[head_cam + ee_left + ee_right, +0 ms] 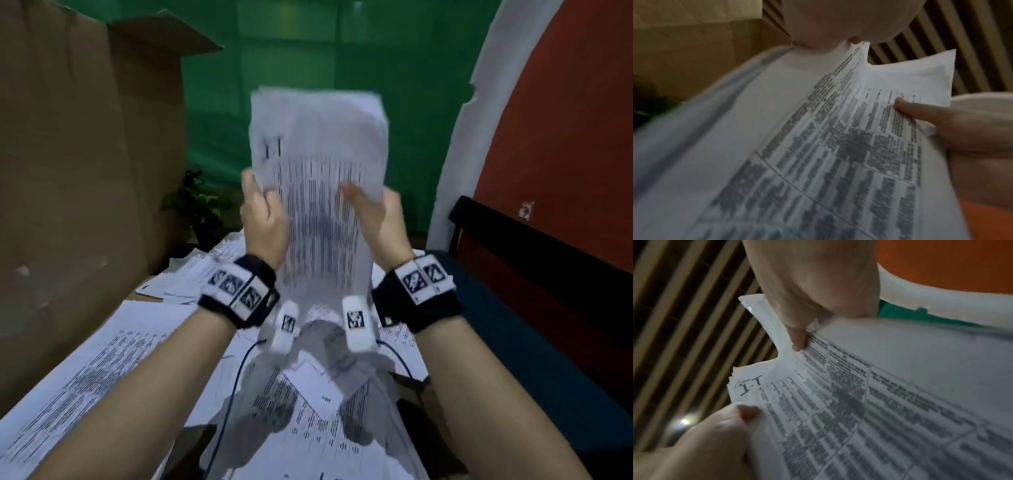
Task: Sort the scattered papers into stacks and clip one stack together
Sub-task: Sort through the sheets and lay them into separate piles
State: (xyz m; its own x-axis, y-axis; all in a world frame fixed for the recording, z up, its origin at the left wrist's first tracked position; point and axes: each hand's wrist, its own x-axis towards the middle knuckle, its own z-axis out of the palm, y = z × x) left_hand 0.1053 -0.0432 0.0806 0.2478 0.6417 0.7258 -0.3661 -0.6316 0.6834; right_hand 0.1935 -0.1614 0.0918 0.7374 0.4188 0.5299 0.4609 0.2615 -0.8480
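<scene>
A stack of printed sheets (318, 154) stands upright in the air above the table, blurred by motion. My left hand (260, 198) grips its left edge and my right hand (371, 202) grips its right edge, thumbs on the printed face. In the left wrist view the stack (818, 146) fills the frame, with the right thumb (920, 112) pressed on it. In the right wrist view the right thumb (797, 339) pinches the stack (879, 402) and the left hand (725, 426) holds the corner marked with handwritten letters.
Loose printed sheets (102, 359) cover the table below, with a small white card (315, 387) among them. A large cardboard box (85, 154) stands on the left, a plant (197, 202) behind it. A dark blue seat (513, 325) lies to the right.
</scene>
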